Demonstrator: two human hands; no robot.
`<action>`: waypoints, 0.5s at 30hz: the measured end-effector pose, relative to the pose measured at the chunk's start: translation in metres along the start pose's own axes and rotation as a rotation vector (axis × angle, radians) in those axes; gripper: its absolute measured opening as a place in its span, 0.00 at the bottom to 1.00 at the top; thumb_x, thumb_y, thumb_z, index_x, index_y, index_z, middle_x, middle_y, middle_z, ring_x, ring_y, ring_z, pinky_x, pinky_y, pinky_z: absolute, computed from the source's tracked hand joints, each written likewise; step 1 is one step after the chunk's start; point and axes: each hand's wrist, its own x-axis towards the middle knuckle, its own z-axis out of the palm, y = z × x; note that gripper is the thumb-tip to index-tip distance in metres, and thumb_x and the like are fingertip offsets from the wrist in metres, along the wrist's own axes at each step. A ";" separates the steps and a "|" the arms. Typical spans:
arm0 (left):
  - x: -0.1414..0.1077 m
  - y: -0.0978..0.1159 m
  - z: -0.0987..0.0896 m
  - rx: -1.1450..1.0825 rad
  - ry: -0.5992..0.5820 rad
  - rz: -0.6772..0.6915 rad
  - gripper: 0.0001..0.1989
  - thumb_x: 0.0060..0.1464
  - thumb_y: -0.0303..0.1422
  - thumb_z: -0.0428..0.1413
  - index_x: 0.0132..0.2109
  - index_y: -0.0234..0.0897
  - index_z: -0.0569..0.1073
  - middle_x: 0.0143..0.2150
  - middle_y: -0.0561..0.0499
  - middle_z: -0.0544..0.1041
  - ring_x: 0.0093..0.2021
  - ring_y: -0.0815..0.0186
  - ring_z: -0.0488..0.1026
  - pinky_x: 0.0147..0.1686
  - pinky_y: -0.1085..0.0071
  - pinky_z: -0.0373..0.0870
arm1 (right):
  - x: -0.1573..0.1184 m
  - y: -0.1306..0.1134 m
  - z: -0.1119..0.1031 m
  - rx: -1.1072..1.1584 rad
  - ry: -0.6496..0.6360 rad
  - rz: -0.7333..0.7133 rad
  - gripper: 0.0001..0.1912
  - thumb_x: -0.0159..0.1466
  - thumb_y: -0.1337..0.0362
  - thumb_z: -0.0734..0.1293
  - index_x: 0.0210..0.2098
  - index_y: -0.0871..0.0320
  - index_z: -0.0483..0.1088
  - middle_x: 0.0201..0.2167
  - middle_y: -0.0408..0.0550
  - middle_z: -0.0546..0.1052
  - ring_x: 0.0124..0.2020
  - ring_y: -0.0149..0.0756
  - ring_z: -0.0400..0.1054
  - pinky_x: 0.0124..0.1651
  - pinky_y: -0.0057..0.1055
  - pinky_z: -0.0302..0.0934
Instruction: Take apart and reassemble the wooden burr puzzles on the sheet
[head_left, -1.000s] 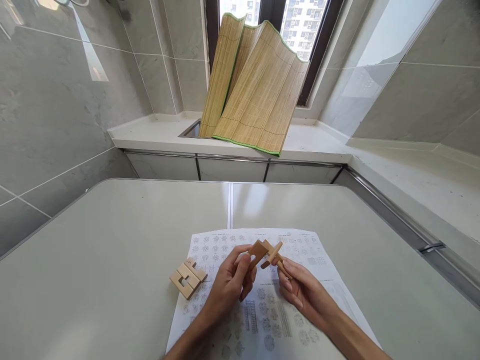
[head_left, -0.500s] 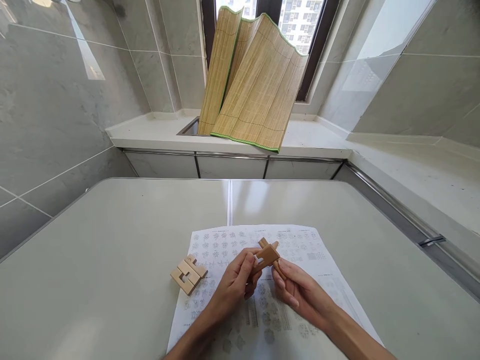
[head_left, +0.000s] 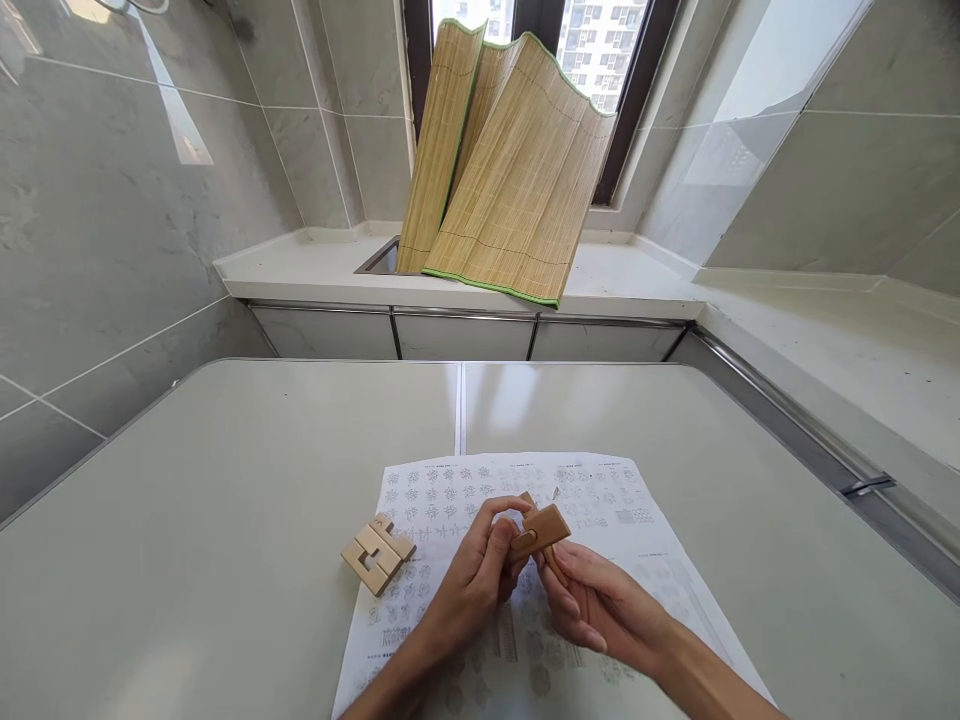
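Observation:
Over the printed paper sheet, my left hand grips a group of brown wooden puzzle pieces by its left end, index finger across the top. The thumb and fingers of my right hand pinch a narrow piece at the lower right of the same group. The pieces cross each other; how they join is partly hidden by my fingers. Left of my hands, a flat cluster of lighter wooden pieces, with a gap in its middle, lies partly on the sheet's left edge.
The sheet lies on a pale glossy table with a seam down its middle. Beyond the table, a folded bamboo mat leans by the window above a white ledge. Tiled walls stand on both sides.
The held wooden pieces have turned and tilted and sit slightly lower. My left index finger now reaches over their top. My right hand has shifted a little down, still pinching.

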 end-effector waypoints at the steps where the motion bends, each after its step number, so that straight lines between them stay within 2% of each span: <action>1: 0.000 -0.001 0.000 -0.010 0.006 -0.005 0.25 0.71 0.56 0.47 0.59 0.42 0.63 0.28 0.61 0.60 0.23 0.73 0.52 0.23 0.76 0.50 | 0.000 0.000 -0.001 -0.002 -0.011 0.006 0.17 0.75 0.54 0.68 0.34 0.59 0.67 0.25 0.39 0.74 0.13 0.21 0.63 0.18 0.20 0.52; 4: 0.000 -0.005 0.001 -0.048 0.026 -0.008 0.26 0.69 0.57 0.49 0.59 0.44 0.55 0.26 0.63 0.61 0.21 0.73 0.51 0.22 0.76 0.49 | -0.001 0.003 -0.003 -0.017 -0.034 0.032 0.17 0.74 0.52 0.68 0.37 0.59 0.67 0.24 0.38 0.74 0.12 0.21 0.64 0.16 0.19 0.53; 6: 0.001 -0.008 0.002 -0.063 0.031 0.000 0.28 0.68 0.57 0.52 0.59 0.44 0.53 0.26 0.63 0.64 0.22 0.73 0.52 0.22 0.76 0.50 | -0.002 0.005 -0.003 -0.041 -0.073 0.066 0.17 0.74 0.50 0.68 0.39 0.58 0.67 0.23 0.37 0.74 0.11 0.23 0.63 0.14 0.20 0.54; 10: 0.002 -0.008 0.004 -0.069 0.024 0.001 0.28 0.67 0.57 0.53 0.58 0.42 0.55 0.27 0.62 0.64 0.24 0.73 0.55 0.25 0.75 0.51 | -0.003 0.007 -0.005 -0.083 -0.163 0.114 0.20 0.74 0.47 0.66 0.42 0.59 0.67 0.21 0.38 0.75 0.10 0.25 0.63 0.12 0.20 0.56; 15: 0.000 -0.004 0.005 -0.048 -0.007 -0.013 0.27 0.67 0.56 0.54 0.57 0.39 0.61 0.27 0.61 0.64 0.26 0.71 0.57 0.28 0.74 0.54 | -0.007 0.006 -0.009 -0.105 -0.204 0.158 0.21 0.75 0.45 0.65 0.41 0.59 0.67 0.20 0.39 0.76 0.08 0.24 0.63 0.10 0.18 0.56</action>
